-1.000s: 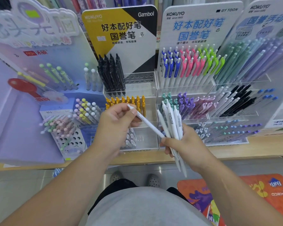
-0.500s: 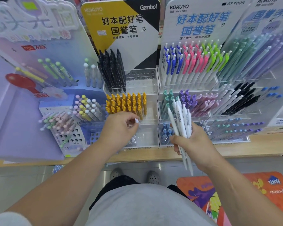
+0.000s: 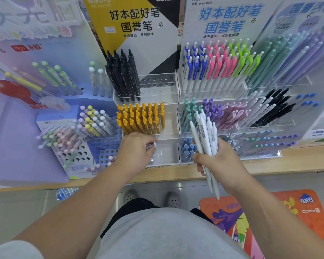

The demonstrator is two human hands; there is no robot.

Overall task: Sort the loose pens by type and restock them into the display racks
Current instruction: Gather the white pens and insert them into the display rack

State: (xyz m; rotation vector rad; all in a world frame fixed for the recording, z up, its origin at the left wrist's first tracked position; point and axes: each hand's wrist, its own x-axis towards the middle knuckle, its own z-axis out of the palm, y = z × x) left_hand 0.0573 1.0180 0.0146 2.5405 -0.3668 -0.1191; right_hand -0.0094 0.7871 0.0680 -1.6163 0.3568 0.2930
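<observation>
Left hand [image 3: 137, 150] at the lowest clear tray [image 3: 166, 162] of the middle rack, just under the yellow pens [image 3: 140, 118], fingers curled, pinching one white pen end [image 3: 154, 144]. Right hand [image 3: 219, 161] near, fingers clamped round a bundle of white pens [image 3: 204, 131], lower ends hanging past the wooden shelf edge [image 3: 288, 165]. Open holes [image 3: 157, 80] right of the black pens [image 3: 123, 75].

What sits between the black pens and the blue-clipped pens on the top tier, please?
Only an unfilled stretch of clear rack, its holes bare, as the head view shows.
</observation>
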